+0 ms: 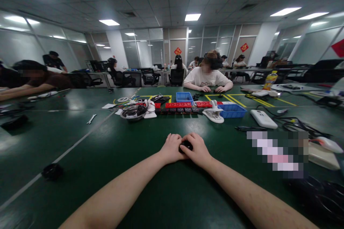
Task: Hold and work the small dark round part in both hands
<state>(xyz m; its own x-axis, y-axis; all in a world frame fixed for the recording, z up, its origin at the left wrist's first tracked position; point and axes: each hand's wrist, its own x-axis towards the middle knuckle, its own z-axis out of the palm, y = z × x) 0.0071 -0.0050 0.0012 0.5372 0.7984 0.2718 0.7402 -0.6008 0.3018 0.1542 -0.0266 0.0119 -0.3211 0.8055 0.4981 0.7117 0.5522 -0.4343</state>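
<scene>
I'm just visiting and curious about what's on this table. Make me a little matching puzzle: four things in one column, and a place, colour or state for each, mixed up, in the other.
Things:
1. Black rounded object
2. Wrench
3. Drink bottle
4. Bowl

Places, colours and states:
A. Piled with cables
B. Between the left hand and the right hand
C. Mostly yellow
D. Silvery, lying flat

Right pairs: 1-B, 2-D, 3-C, 4-A

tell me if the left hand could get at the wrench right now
Probably, with a stretch: only a flat grey line lies between left hand and wrench, though that hand is at a black object.
</scene>
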